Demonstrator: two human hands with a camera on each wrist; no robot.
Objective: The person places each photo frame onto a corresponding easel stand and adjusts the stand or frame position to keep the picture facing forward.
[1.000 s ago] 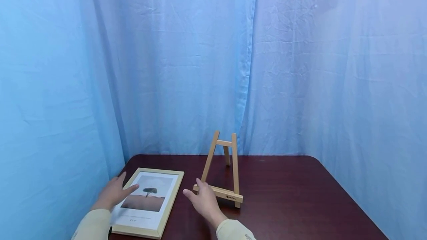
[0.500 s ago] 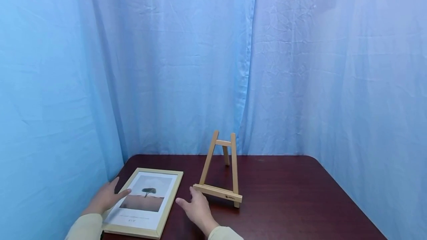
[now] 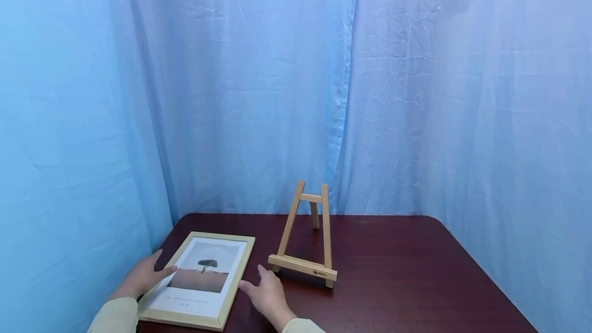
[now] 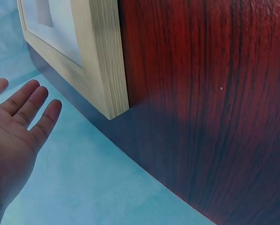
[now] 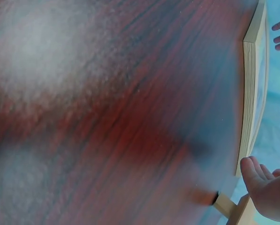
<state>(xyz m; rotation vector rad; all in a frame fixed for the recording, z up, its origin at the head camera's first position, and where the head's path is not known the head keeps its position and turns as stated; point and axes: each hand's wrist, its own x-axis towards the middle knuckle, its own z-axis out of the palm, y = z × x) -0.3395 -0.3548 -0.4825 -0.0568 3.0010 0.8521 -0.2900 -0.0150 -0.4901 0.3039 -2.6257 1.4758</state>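
Note:
A picture frame (image 3: pixel 224 302) with a pale wooden border lies flat on the dark red table, its print of a lone tree facing up. Beside its left edge is my left hand (image 3: pixel 144 276), fingers spread, thumb over the border. My right hand (image 3: pixel 269 294) is at the frame's right side, thumb tip close to that edge, fingers extended. In the left wrist view the left hand (image 4: pixel 18 126) is held open-palmed, apart from the frame's corner (image 4: pixel 102 70). The right wrist view has the right hand (image 5: pixel 271 190) near the frame's side (image 5: pixel 248 93).
A small wooden easel (image 3: pixel 302 265) stands on the table (image 3: pixel 407 271), just beyond my right hand and right of the frame. Blue curtains (image 3: pixel 259 91) hang around the back and sides of the table.
My right hand has moved left, away from the easel's ledge toward the frame's right edge. My left hand has shifted left and slightly down, off the print to the frame's left edge.

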